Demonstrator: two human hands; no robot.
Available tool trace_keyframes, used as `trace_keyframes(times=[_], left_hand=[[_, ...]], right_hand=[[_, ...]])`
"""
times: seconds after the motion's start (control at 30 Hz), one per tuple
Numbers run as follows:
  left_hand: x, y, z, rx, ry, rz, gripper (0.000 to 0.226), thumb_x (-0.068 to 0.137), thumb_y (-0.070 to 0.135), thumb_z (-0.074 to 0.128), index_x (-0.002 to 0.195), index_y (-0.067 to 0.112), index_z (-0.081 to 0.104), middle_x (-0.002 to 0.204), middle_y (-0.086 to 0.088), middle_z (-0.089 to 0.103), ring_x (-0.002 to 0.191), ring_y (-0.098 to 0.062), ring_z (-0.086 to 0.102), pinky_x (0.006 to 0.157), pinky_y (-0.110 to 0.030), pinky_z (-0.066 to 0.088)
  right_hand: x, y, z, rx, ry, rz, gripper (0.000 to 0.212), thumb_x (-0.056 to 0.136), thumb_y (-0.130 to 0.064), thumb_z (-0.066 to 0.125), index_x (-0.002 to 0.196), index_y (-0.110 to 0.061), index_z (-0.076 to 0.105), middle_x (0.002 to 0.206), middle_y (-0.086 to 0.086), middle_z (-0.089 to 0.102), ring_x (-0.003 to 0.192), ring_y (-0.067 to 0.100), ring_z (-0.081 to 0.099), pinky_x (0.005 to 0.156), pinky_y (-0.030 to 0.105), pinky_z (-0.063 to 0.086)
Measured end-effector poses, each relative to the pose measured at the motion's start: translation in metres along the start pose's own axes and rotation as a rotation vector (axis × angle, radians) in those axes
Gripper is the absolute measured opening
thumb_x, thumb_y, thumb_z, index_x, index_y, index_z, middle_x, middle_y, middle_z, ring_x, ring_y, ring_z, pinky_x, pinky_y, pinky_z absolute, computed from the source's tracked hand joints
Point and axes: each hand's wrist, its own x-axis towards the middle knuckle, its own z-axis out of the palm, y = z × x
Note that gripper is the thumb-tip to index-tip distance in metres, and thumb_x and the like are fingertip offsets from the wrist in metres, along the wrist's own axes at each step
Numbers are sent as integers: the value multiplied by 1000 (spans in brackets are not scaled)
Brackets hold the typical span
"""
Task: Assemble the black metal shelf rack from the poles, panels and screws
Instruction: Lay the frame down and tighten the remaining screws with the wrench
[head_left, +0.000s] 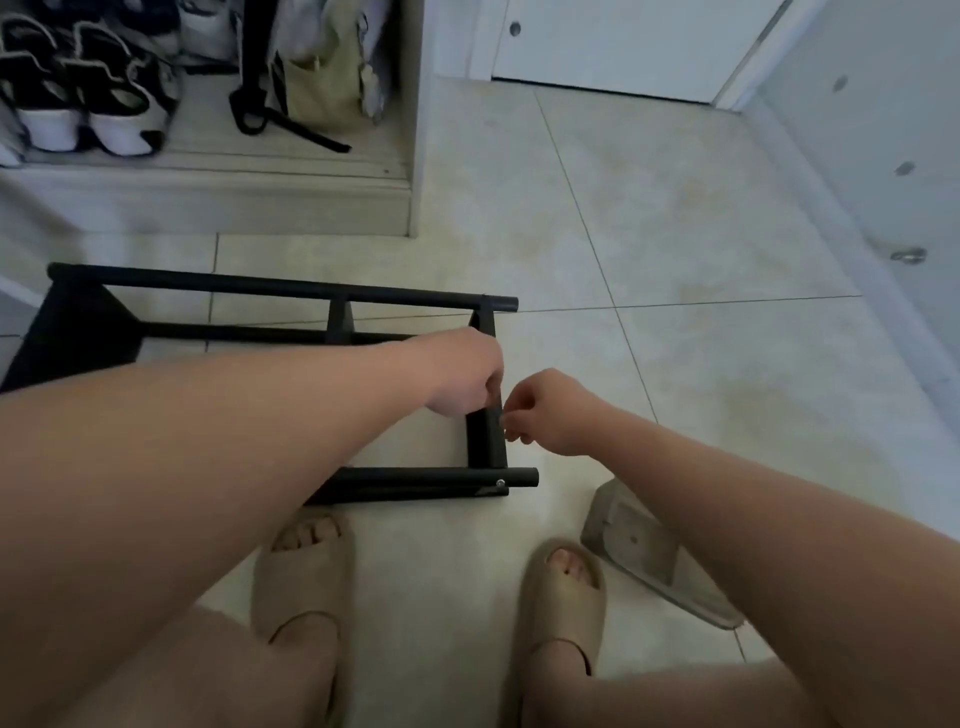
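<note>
Nearby, a spare slipper (641, 543) lies right of the rack (291, 287).

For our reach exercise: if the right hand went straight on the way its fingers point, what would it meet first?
Most likely the black end panel, which the right hand nearly touches with pinched fingertips, just below the left hand; depth is unclear.

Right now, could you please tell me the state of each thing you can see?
rack: lying on its side on the floor, partly built.
left hand: gripping the end panel.
right hand: fingertips pinched at that panel; contents unclear.
screw: seated in the near pole.
door: shut.
</note>
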Motion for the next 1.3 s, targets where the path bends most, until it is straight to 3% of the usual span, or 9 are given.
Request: trace_keyframes(times=[0.07, 0.13, 0.23, 0.33, 0.43, 0.67, 0.87, 1.17, 1.3], left_hand=[[18, -19, 10, -15, -29, -42, 22, 93, 12, 53, 98, 19, 73, 93, 6, 68, 93, -19, 62, 81, -37, 55], [35, -42, 26, -50, -58, -111, 19, 94, 11, 52, 97, 19, 69, 89, 6, 64, 93, -18, 62, 77, -33, 53], [55, -74, 51, -82, -150, -227, 15, 92, 8, 59, 104, 14, 66, 97, -2, 69, 94, -23, 64, 73, -33, 51], [73, -98, 82, -242, -258, -296, 19, 95, 6, 56, 112, 10, 63, 99, -5, 74, 85, -19, 68, 67, -28, 52], [86, -108, 114, -415, -302, -317, 18, 98, 8, 46, 109, 14, 59, 82, 3, 77, 75, -13, 66, 60, -26, 48], [100, -100, 168, -762, -289, -244, 13, 95, 8, 52, 99, 10, 64, 72, 5, 76, 68, -15, 68, 77, -32, 55], [97, -100, 184, -938, -241, -256, 10, 96, 13, 59, 90, 14, 67, 67, 5, 74, 59, -10, 60, 47, -11, 42], [96, -92, 183, -1041, -254, -223, 11, 91, 14, 66, 83, 18, 72, 58, 10, 65, 51, -4, 54, 59, -23, 47], [94, -89, 181, -1172, -252, -235, 8, 92, 14, 66, 88, 17, 72, 74, 0, 65, 71, -12, 58, 69, -24, 49]], right_hand=[[21, 13, 5, -137, -7, -61, 9, 96, -23, 63, 101, -17, 67, 106, 2, 69, 102, 26, 63, 87, 36, 51], [40, 35, 15, -387, -34, -164, 39, 94, -38, 66, 129, -23, 57, 134, 0, 57, 125, 25, 51, 101, 39, 44], [61, 68, 34, -693, -146, -359, 102, 81, -71, 63, 160, -26, 16, 169, -6, 6, 156, 19, 2, 122, 43, 16], [80, 87, 53, -835, -170, -515, 133, 63, -95, 41, 162, -20, -7, 164, -4, -30, 147, 17, -36, 122, 42, -10], [99, 89, 62, -882, -110, -630, 140, 62, -102, 30, 162, -9, 0, 167, 6, -20, 151, 25, -28, 123, 48, -10], [119, 99, 76, -803, 38, -786, 141, 68, -101, 36, 159, 4, 14, 168, 22, 1, 156, 37, -5, 125, 58, 5], [125, 107, 85, -719, 105, -811, 132, 74, -94, 44, 159, 2, 16, 168, 23, 6, 156, 39, -1, 125, 60, 6], [124, 111, 90, -688, 154, -813, 133, 74, -93, 45, 158, 5, 15, 167, 25, 6, 156, 39, 1, 125, 60, 8], [125, 112, 90, -665, 146, -815, 133, 74, -94, 45, 158, 5, 16, 167, 24, 7, 156, 39, -1, 125, 59, 7]])
